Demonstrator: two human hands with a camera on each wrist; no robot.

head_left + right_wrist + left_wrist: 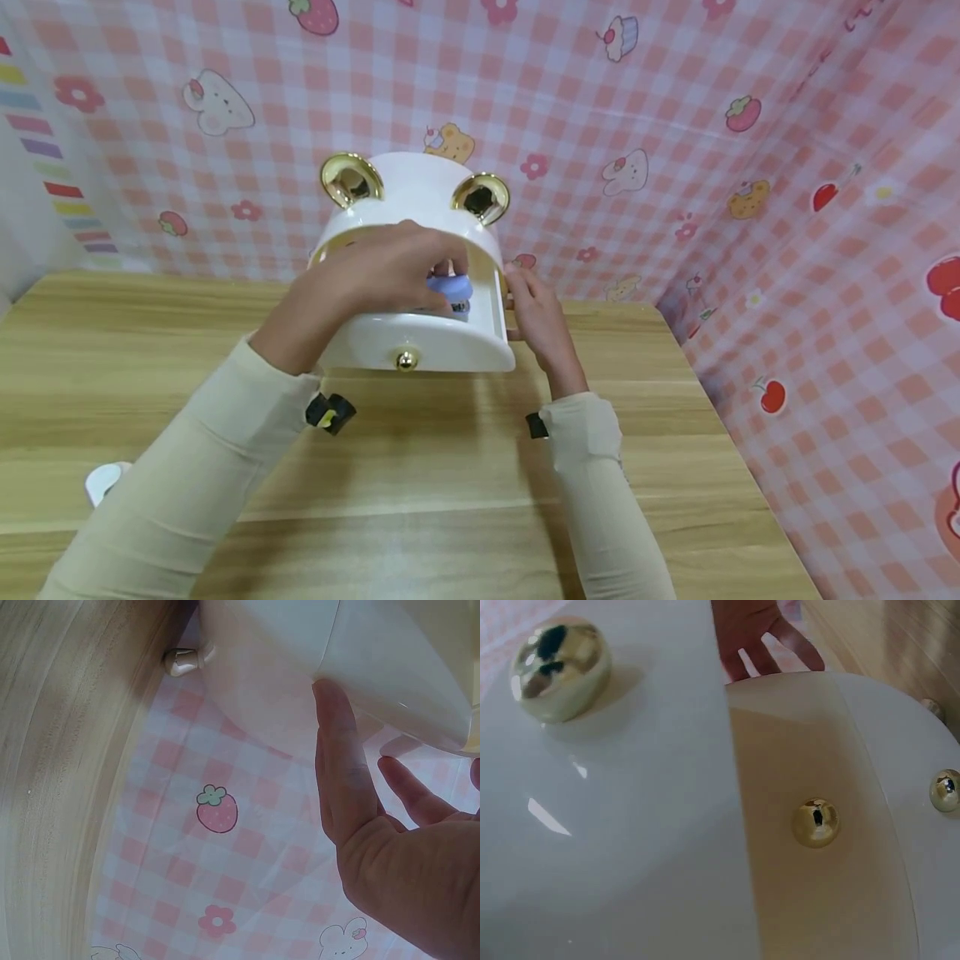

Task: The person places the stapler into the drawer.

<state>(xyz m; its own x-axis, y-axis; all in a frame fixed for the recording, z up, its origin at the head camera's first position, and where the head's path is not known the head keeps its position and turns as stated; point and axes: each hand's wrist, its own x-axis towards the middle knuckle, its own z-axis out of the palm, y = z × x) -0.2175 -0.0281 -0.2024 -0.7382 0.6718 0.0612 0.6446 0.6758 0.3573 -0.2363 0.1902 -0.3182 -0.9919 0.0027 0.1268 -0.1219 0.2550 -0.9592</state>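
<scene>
A white rounded box (420, 187) with two gold ear-like knobs stands at the back of the table, its front drawer (420, 342) pulled out. My left hand (375, 267) reaches over the drawer, fingers and thumb around a small container with a blue lid (452, 288); part of it is hidden by the fingers. Against the box's right side, my right hand (542, 325) rests with fairly straight fingers. The right wrist view shows the fingertips of that right hand (405, 840) at the white wall. In the left wrist view, a gold knob (816, 823) sits inside a cream recess.
A small white object (107, 481) lies at the left of the wooden table (420, 500), partly behind the left sleeve. A pink checked cloth (570, 100) with printed figures covers the back and right side. One gold foot (182, 661) sticks out from the box.
</scene>
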